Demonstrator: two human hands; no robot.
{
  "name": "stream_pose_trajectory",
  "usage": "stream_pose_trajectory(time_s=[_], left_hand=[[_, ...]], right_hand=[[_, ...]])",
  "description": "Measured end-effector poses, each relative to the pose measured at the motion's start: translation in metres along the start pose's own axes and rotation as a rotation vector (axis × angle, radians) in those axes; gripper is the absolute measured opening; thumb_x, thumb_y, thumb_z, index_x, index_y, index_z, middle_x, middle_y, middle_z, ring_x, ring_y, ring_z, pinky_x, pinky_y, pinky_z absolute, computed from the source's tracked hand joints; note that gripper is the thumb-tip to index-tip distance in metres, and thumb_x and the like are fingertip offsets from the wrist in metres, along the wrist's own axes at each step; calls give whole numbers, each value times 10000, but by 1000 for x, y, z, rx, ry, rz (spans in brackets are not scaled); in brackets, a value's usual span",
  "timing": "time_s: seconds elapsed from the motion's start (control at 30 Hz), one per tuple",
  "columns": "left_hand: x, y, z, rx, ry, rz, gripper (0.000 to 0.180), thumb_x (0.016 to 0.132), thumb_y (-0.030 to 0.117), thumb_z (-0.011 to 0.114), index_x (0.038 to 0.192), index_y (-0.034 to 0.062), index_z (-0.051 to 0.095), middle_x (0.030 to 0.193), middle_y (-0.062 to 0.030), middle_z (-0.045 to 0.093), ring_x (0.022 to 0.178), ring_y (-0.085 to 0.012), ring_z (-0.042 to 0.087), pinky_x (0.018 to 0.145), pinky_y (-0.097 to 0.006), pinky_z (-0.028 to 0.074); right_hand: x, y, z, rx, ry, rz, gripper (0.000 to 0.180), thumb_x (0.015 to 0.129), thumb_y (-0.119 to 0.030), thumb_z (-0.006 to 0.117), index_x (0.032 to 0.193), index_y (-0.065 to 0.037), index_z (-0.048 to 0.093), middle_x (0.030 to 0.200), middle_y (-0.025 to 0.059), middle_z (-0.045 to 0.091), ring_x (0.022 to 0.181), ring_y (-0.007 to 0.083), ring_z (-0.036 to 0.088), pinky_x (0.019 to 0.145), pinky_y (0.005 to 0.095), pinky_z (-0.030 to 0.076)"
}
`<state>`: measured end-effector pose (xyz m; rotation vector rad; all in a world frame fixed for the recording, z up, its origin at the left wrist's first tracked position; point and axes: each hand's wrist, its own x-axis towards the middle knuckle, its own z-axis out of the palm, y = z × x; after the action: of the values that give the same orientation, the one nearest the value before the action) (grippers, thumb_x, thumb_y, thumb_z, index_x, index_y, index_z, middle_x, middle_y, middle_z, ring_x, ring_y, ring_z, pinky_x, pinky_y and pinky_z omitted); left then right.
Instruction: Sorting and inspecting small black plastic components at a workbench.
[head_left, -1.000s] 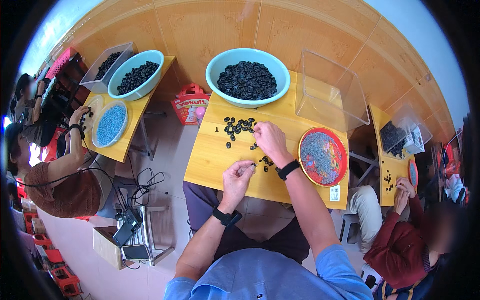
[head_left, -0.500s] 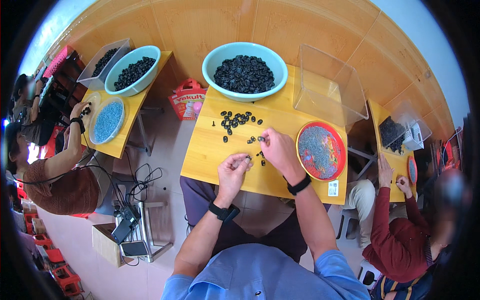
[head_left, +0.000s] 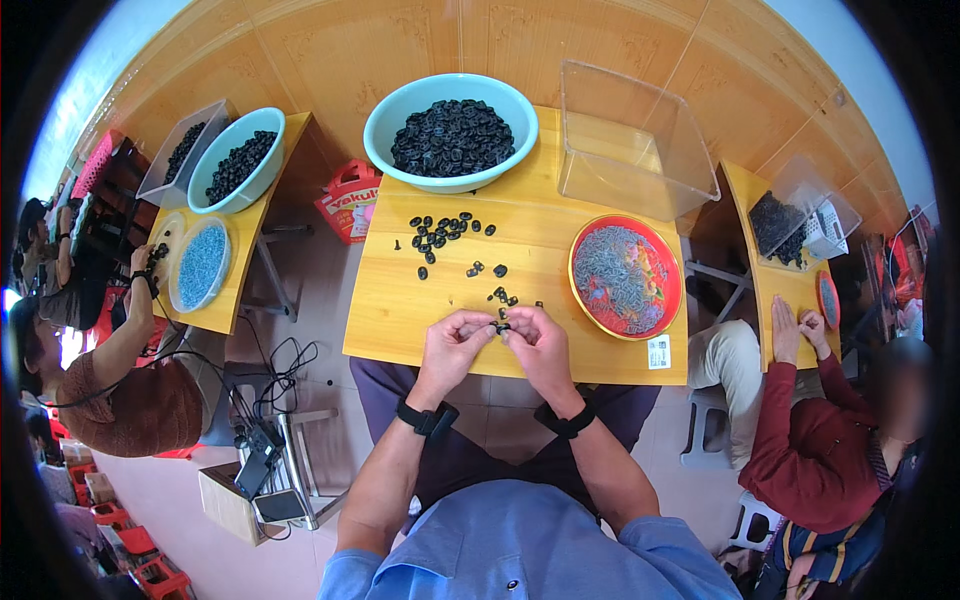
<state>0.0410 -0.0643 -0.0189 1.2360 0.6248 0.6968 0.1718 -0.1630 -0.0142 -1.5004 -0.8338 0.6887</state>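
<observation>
My left hand (head_left: 452, 342) and my right hand (head_left: 537, 342) meet over the front of a yellow wooden table (head_left: 400, 310), both pinching a small black part (head_left: 499, 326) between the fingertips. Several loose black parts (head_left: 445, 231) lie scattered on the table beyond my hands. A teal bowl (head_left: 384, 118) heaped with black parts stands at the far edge. To the right sits a red plate (head_left: 576, 278) of small grey metal pieces. Each wrist wears a black band.
An empty clear plastic bin (head_left: 625, 140) stands at the back right. A person on the left (head_left: 130, 390) works at another yellow table with a teal bowl (head_left: 236, 165) and a blue-filled plate (head_left: 201, 266). A person in dark red (head_left: 820, 450) sits on the right. Cables and a stool lie on the floor.
My right hand has drawn back from the loose parts toward me and joined the left hand; both now pinch one small black part together.
</observation>
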Motion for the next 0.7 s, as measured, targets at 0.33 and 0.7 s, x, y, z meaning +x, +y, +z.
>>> stream_pose_trajectory(time_s=[0.33,0.7], left_hand=[[7,8,8,99,52,-87,140,887,6,697,1018,-41,681,835,-58,712,740,-86,653,708,-209,522],[6,5,8,119,27,-92,148,875,18,707,1009,-43,693,811,-33,699,717,-54,613,666,-203,490]], right_hand=[[1,5,-14,271,6,2,166,929,45,561,1081,19,622,958,54,657,895,154,692,750,265,558],[4,6,-15,347,1,65,170,920,48,577,1085,48,616,985,81,679,874,150,691,753,271,560]])
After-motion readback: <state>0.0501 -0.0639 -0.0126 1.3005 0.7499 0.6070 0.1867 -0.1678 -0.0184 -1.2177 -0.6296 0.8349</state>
